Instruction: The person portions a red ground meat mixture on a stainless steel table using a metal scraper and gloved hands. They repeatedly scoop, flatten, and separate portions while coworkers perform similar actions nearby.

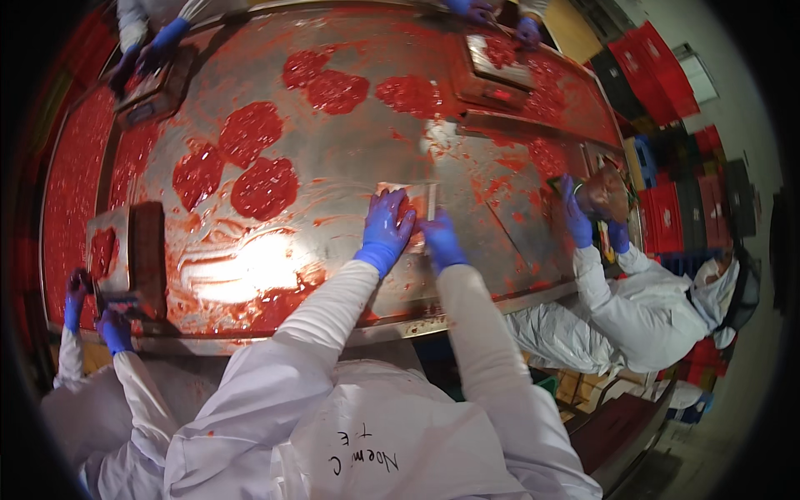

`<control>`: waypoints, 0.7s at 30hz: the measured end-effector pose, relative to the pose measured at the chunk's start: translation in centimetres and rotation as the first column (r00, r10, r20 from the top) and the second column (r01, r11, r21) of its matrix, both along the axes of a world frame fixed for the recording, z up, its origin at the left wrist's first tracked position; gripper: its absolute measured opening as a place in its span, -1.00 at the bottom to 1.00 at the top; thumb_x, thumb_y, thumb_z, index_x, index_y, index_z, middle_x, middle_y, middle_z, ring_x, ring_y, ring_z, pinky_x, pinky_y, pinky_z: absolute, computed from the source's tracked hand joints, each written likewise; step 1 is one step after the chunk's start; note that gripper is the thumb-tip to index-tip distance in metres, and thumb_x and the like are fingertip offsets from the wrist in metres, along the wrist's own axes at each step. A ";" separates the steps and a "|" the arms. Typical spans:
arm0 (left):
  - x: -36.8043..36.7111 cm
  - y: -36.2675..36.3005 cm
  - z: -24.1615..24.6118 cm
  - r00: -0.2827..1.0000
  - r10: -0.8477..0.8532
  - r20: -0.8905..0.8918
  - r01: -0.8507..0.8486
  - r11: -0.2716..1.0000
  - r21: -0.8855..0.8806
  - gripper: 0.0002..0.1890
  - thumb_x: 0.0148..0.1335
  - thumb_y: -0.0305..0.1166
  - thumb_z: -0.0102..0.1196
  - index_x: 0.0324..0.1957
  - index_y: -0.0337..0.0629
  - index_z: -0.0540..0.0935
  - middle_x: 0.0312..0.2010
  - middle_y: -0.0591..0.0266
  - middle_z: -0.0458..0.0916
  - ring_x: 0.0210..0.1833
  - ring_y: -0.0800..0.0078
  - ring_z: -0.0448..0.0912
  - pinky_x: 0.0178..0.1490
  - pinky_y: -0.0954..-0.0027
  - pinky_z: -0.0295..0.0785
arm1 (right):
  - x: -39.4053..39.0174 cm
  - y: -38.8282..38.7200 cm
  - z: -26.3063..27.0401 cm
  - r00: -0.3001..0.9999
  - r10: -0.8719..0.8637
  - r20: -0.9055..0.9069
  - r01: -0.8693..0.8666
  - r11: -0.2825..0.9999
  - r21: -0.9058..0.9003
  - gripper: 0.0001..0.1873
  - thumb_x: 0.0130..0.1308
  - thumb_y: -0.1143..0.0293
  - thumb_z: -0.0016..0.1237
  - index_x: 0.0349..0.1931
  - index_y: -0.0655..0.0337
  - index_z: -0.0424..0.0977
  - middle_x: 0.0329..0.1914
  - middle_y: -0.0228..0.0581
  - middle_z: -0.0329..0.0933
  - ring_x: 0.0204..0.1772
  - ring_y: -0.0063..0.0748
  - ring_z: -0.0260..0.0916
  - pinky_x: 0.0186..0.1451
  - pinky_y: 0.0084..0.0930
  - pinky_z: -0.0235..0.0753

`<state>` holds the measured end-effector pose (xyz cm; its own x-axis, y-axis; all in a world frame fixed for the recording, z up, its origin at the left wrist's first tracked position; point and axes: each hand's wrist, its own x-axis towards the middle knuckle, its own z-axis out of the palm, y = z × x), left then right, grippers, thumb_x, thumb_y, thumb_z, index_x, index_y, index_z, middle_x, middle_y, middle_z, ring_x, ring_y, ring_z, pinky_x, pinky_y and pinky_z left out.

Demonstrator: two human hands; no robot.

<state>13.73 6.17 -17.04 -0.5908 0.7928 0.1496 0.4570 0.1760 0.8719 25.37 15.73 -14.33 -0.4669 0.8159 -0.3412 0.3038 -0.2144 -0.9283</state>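
Both my hands wear blue gloves and work close together over the steel table (pixel 350 156). My left hand (pixel 385 228) lies flat, fingers a little apart, on a small clear plastic bag (pixel 390 186) with red, wet contents that look like meat. At the bag's right edge, my right hand (pixel 442 237) is blurred, its fingers bent near a pale strip (pixel 432 201); whether it grips this cannot be told. To the left lie several flat red piles, one of them a round pile (pixel 264 189). A further red pile (pixel 337 92) is beyond my hands.
Scales with steel tops stand at the left (pixel 128 250), far left (pixel 153 87) and far right (pixel 494 69), with co-workers' gloved hands at them. At right, a co-worker (pixel 650 300) holds a filled bag (pixel 603 190). Red crates (pixel 662 215) are stacked behind.
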 end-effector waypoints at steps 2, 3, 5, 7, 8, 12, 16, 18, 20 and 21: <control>2.5 1.9 1.3 0.986 -0.044 0.160 0.037 0.998 0.049 -0.34 0.29 -0.16 0.14 0.38 -0.15 0.29 0.31 -0.29 0.31 0.38 -0.21 0.28 0.42 0.01 0.18 | 1.6 0.3 0.5 0.993 -0.050 -0.107 0.043 0.997 -0.070 -0.64 0.21 0.51 0.05 0.04 0.28 0.43 -0.13 -0.20 0.58 -0.10 -0.40 0.53 -0.06 -0.39 0.53; 3.1 2.9 3.0 0.998 -0.029 0.058 0.022 0.992 0.121 -0.34 0.28 -0.17 0.15 0.37 -0.14 0.31 0.30 -0.28 0.33 0.35 -0.20 0.30 0.40 0.00 0.20 | 2.4 0.9 3.4 0.991 -0.048 -0.122 0.036 0.995 -0.095 -0.62 0.22 0.51 0.06 0.07 0.27 0.43 -0.11 -0.18 0.58 -0.06 -0.39 0.53 -0.04 -0.38 0.53; 5.5 7.5 10.0 0.994 -0.015 -0.112 0.051 0.946 0.321 -0.34 0.26 -0.18 0.16 0.36 -0.14 0.33 0.28 -0.26 0.36 0.31 -0.18 0.35 0.37 -0.01 0.24 | 6.2 4.6 8.6 0.970 -0.089 -0.227 0.086 0.996 -0.022 -0.59 0.26 0.50 0.04 0.13 0.27 0.40 -0.06 -0.16 0.59 0.02 -0.36 0.54 0.00 -0.38 0.54; 8.4 13.0 18.8 0.945 0.059 -0.320 0.107 0.872 0.477 -0.34 0.25 -0.16 0.17 0.36 -0.13 0.35 0.25 -0.25 0.38 0.24 -0.15 0.41 0.31 -0.01 0.30 | 11.5 10.0 14.6 0.994 -0.054 0.093 -0.014 0.792 0.610 -0.57 0.30 0.46 0.02 0.18 0.27 0.36 0.00 -0.13 0.57 0.04 -0.34 0.54 0.01 -0.40 0.55; 9.0 15.7 22.2 0.944 -0.007 -0.329 0.173 0.862 0.477 -0.39 0.28 -0.18 0.13 0.35 -0.09 0.37 0.27 -0.21 0.37 0.25 -0.15 0.40 0.31 -0.01 0.31 | 11.2 10.0 20.6 0.988 -0.141 0.069 0.081 0.832 0.548 -0.54 0.30 0.42 0.03 0.20 0.28 0.33 0.02 -0.09 0.55 0.02 -0.32 0.52 0.00 -0.41 0.54; 14.7 27.0 31.7 0.884 -0.114 -0.453 0.388 0.721 0.574 -0.54 0.33 -0.21 0.06 0.25 -0.02 0.47 0.24 -0.03 0.42 0.22 -0.03 0.44 0.26 0.07 0.35 | 15.8 16.7 31.7 0.940 -0.252 -0.231 0.338 0.594 0.730 -0.51 0.16 0.49 -0.02 0.15 0.32 0.28 -0.06 -0.03 0.52 -0.07 -0.24 0.51 -0.05 -0.35 0.52; 19.0 31.3 31.2 0.767 -0.415 -0.490 0.575 0.783 0.238 -0.62 0.33 -0.23 0.03 0.17 0.00 0.53 0.20 0.05 0.45 0.22 0.01 0.44 0.25 0.12 0.38 | 21.4 23.2 28.8 0.811 -0.584 0.010 0.079 0.127 0.989 -0.37 0.15 0.43 0.01 0.28 0.17 0.22 0.01 0.23 0.50 -0.01 0.23 0.52 0.01 -0.05 0.52; 19.3 31.8 28.5 0.702 -0.453 -0.550 0.615 0.775 0.147 -0.62 0.31 -0.25 0.03 0.17 0.00 0.54 0.20 0.05 0.46 0.22 0.02 0.44 0.25 0.11 0.38 | 23.5 25.8 24.0 0.748 -0.655 0.107 -0.081 0.071 0.994 -0.30 0.13 0.40 0.04 0.34 0.12 0.18 0.05 0.29 0.48 0.04 0.33 0.47 0.02 0.01 0.51; 16.0 30.6 24.3 0.714 -0.231 -0.661 0.563 0.749 0.348 -0.61 0.29 -0.27 0.04 0.16 -0.02 0.54 0.18 0.06 0.49 0.22 0.03 0.45 0.25 0.09 0.37 | 21.2 25.5 23.9 0.738 -0.657 0.157 -0.058 0.170 0.984 -0.24 0.14 0.32 0.07 0.39 0.14 0.15 0.14 0.21 0.46 0.11 0.19 0.47 0.13 -0.05 0.47; 14.9 28.5 24.5 0.799 -0.209 -0.564 0.520 0.711 0.473 -0.61 0.26 -0.27 0.06 0.15 -0.03 0.55 0.17 0.06 0.49 0.23 0.07 0.45 0.28 0.05 0.34 | 20.7 24.3 24.5 0.718 -0.688 0.108 -0.067 0.086 0.994 -0.26 0.16 0.31 0.07 0.38 0.19 0.15 0.18 0.17 0.43 0.16 0.10 0.45 0.18 -0.11 0.45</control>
<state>28.68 34.69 7.42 -0.0147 0.5874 0.8092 0.7201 -0.5553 0.4161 46.05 40.03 10.20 -0.1536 0.6368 0.7556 0.8755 0.4422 -0.1947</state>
